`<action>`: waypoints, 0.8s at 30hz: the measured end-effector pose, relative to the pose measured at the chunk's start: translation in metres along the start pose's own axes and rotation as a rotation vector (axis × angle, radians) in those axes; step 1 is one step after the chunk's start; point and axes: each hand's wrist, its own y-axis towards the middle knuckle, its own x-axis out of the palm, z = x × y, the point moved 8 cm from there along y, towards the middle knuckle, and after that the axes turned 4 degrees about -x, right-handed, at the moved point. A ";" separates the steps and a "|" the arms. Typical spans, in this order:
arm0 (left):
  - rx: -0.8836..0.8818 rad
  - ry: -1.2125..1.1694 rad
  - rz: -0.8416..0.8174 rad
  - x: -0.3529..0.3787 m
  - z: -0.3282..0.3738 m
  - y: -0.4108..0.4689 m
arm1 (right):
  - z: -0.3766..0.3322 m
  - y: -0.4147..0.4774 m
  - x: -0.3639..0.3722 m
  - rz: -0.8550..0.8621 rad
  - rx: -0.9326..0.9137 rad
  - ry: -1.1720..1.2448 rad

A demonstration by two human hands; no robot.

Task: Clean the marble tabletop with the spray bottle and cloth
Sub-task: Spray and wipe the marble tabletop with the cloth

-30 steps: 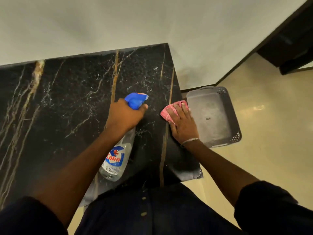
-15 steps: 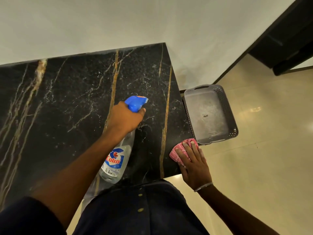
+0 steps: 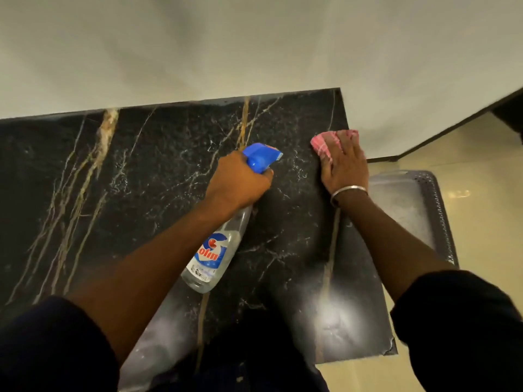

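And the cloth (image 3: 325,144) shoots up the right edge. Half a second ago it was down at the near corner, and now it's up toward the far corner, at 1 o'clock from the bottle's blue head. The right hand (image 3: 343,168) lies flat on it, fingers straight and close together, pressing it onto the marble tabletop (image 3: 141,179). To my eye that's a full pass along this side, so the wiping is well under way, with the wide left stretch still to do.

The left hand (image 3: 239,183) hasn't budged. Its fingers are wrapped round the neck of the spray bottle (image 3: 215,250), nozzle aimed at 1 o'clock and base back at 7.

Now the containers. The bottle is clear, though I can't tell its liquid level. The grey basket (image 3: 441,210) sits on the floor at 3 o'clock, partly behind the right forearm, showing only a cloudy sheen inside.
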 end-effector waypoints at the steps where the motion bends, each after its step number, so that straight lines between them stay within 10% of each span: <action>1: 0.010 0.001 -0.002 -0.003 0.000 0.012 | -0.002 0.025 0.001 -0.003 0.030 -0.001; 12: 0.011 0.003 0.017 -0.077 -0.036 0.086 | -0.073 0.120 0.007 0.035 0.418 -0.052; 24: -0.020 0.001 0.129 -0.102 -0.045 0.087 | -0.243 0.107 0.046 -0.135 0.008 -0.076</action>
